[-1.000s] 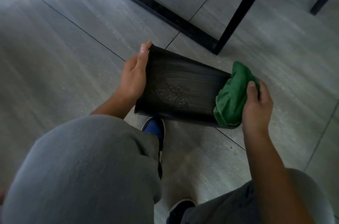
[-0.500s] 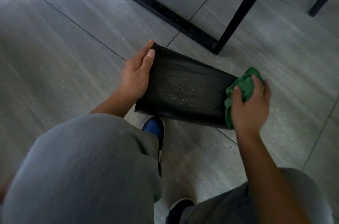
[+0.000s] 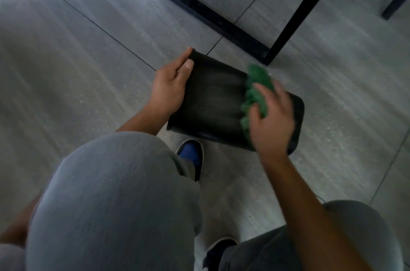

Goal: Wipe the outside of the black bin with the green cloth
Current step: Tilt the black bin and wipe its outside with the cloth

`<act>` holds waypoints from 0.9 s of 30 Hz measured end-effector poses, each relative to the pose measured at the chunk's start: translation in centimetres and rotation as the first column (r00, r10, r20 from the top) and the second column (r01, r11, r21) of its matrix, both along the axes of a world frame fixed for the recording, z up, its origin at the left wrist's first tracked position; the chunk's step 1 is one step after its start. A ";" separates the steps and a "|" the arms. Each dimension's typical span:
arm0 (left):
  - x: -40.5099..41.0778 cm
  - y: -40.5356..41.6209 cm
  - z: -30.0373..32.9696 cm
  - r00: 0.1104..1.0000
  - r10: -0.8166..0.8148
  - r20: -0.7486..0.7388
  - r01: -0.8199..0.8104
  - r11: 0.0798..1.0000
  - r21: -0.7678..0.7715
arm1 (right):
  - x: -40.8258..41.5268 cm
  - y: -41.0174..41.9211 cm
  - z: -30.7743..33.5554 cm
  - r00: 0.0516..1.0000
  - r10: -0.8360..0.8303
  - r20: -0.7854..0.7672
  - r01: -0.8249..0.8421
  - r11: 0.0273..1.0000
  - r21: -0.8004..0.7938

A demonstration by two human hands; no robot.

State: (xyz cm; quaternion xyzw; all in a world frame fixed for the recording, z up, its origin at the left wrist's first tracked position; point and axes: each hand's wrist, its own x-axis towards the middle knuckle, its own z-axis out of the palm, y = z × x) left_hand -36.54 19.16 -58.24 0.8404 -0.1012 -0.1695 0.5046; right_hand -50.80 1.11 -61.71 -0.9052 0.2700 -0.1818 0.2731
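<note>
Black bin point(image 3: 213, 102) lies on its side above the floor; our left hand point(image 3: 169, 89) grips its left rim, our right hand point(image 3: 270, 115) presses the green cloth point(image 3: 255, 86) with spread fingers. We should press evenly along the wall.

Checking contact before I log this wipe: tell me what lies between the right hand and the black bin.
The green cloth, bunched under the right hand against the black bin, shown in the head view.

Hidden, blurred and cropped parts

The right hand point(image 3: 271, 120) and crumpled green cloth point(image 3: 255, 91) are motion-blurred; the hand covers the cloth's 5 o'clock part and some of the black plastic bin point(image 3: 213, 102). Black metal furniture legs point(image 3: 295, 18) run off at 12 o'clock.
</note>
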 end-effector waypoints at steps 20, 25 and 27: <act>0.0 -1.8 1.2 0.998 -0.015 0.054 0.013 0.999 0.030 | 4.4 6.1 2.5 0.993 0.053 0.101 -0.051 0.998 -0.023; 0.1 -0.1 0.4 0.999 -0.013 0.044 0.009 0.996 0.085 | 1.2 -1.1 0.1 0.997 -0.039 -0.069 0.037 0.999 -0.026; 0.3 -0.2 0.0 0.999 -0.016 0.031 0.013 0.997 0.081 | -1.3 -5.2 0.1 0.941 -0.309 -0.137 0.315 0.948 0.030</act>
